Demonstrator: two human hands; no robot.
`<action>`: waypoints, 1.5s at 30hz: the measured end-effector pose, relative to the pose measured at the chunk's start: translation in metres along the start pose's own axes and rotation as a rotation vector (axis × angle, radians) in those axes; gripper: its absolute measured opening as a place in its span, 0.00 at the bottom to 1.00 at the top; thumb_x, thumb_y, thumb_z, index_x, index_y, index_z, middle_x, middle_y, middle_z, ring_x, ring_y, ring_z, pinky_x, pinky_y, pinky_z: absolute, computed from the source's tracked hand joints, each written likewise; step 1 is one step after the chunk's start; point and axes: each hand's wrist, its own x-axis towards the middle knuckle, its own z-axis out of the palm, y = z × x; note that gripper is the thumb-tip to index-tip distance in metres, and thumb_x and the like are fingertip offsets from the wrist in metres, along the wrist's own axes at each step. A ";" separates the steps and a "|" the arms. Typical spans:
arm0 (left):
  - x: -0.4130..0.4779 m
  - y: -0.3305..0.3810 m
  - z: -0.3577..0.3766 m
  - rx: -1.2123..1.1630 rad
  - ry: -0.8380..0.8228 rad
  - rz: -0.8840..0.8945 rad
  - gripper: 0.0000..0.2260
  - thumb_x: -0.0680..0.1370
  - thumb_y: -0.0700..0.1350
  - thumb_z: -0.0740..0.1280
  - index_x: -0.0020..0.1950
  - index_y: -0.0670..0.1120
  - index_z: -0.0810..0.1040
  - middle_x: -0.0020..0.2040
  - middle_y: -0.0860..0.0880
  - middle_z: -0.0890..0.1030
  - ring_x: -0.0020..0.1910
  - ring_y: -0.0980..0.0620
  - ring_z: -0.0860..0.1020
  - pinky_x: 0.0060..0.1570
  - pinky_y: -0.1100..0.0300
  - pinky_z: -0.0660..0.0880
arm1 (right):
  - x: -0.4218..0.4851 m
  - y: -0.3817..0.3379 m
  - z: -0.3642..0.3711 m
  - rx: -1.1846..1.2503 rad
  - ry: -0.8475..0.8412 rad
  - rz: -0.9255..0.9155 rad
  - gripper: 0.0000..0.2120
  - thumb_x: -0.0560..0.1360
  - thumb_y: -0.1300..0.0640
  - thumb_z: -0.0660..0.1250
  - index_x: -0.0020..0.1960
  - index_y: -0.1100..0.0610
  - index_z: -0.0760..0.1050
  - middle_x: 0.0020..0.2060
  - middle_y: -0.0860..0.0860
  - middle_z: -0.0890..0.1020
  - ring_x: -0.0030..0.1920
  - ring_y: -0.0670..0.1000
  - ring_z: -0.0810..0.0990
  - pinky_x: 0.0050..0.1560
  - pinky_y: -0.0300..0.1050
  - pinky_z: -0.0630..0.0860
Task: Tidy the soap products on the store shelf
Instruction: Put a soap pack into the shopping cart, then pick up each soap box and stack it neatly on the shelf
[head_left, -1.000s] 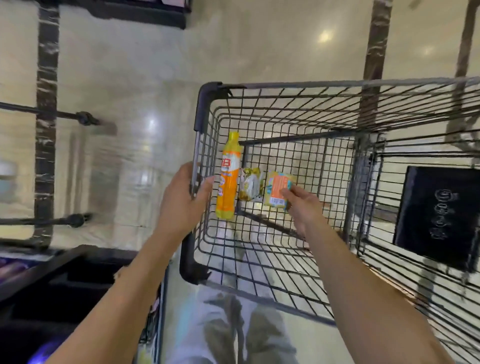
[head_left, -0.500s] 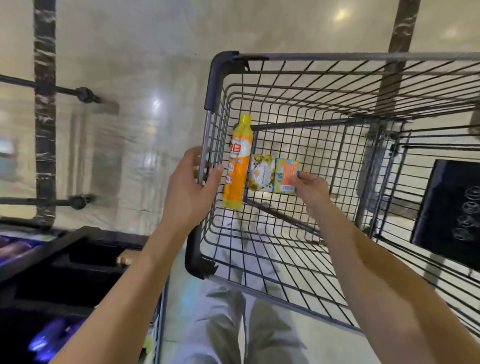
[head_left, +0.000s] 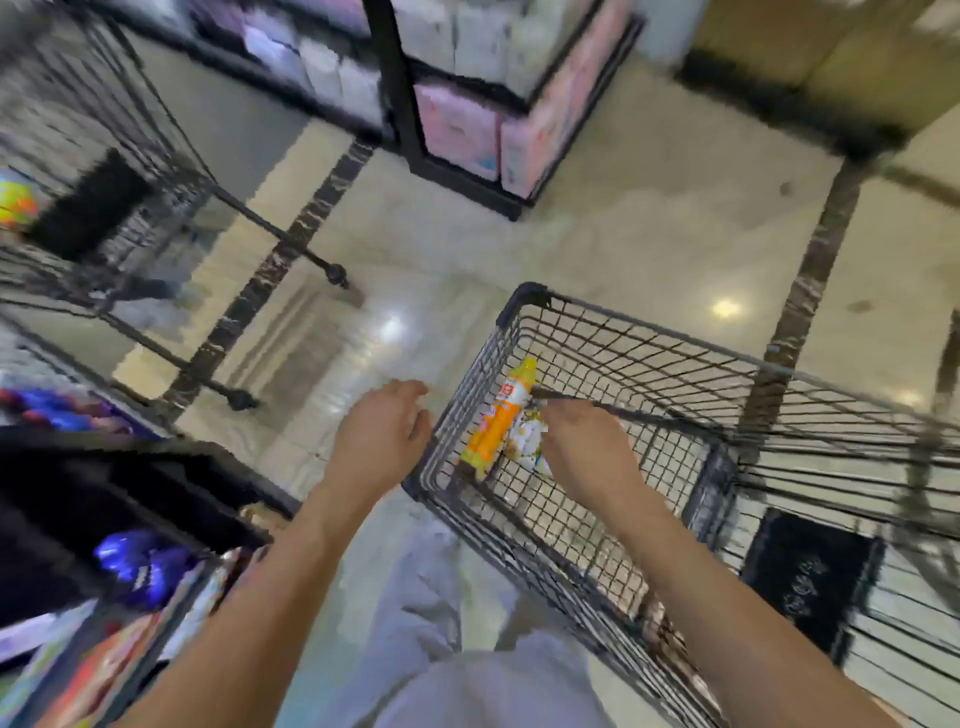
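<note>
**Two hands are hovering at the wire cart where the soap goods are lying**

Several blurred blue packs (head_left: 136, 567) are sitting on a dark shelf (head_left: 109, 488) at the lower left. Above them, a second wire cart (head_left: 156, 135) is standing on the glossy floor (head_left: 623, 234). Further back, near the top middle, a store shelf (head_left: 400, 78) is carrying pink packs (head_left: 457, 124), though motion blur is hiding their print.

The left hand (head_left: 382, 436) is hanging just outside the left rim of the nearer cart (head_left: 524, 299). Its grip is loose, with the fingers lightly curled and nothing between them. Whether the fingertips are touching the wire is not clear.

Inside the basket, an orange bottle (head_left: 498, 421) with a yellow cap is lying against the left wall, its cap pointing away from the person. A pale packet (head_left: 524, 434) is lying right beside it on the right.

The right hand (head_left: 587, 447) is reaching down into the basket, knuckles up, and is covering the near edge of that packet. Its fingers are hidden under the back of the hand, so I cannot tell whether the grip is closing on anything or lying slack.

Grey trousers (head_left: 441, 597) are showing between the two forearms. At the far right, a black panel (head_left: 810, 577) is hanging on the cart's wire.
</note>
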 end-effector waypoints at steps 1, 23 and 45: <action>-0.020 0.000 -0.009 0.011 0.041 -0.020 0.17 0.83 0.45 0.64 0.71 0.44 0.76 0.65 0.42 0.80 0.62 0.39 0.79 0.58 0.48 0.77 | -0.004 -0.010 -0.015 -0.065 0.002 -0.099 0.10 0.72 0.63 0.65 0.52 0.60 0.80 0.43 0.57 0.81 0.43 0.62 0.81 0.40 0.52 0.77; -0.543 -0.043 0.073 -0.105 0.884 -1.089 0.07 0.75 0.44 0.68 0.52 0.48 0.83 0.48 0.50 0.84 0.45 0.46 0.83 0.46 0.52 0.80 | -0.258 -0.377 0.016 -0.082 -0.011 -1.576 0.11 0.71 0.60 0.76 0.53 0.55 0.82 0.45 0.51 0.83 0.45 0.57 0.82 0.42 0.50 0.81; -0.857 -0.313 0.086 -0.084 0.989 -1.449 0.09 0.78 0.43 0.69 0.58 0.46 0.84 0.51 0.46 0.84 0.46 0.42 0.82 0.45 0.50 0.78 | -0.453 -0.638 0.189 -0.097 -0.257 -1.814 0.15 0.69 0.57 0.78 0.55 0.50 0.83 0.50 0.43 0.83 0.50 0.46 0.83 0.49 0.43 0.82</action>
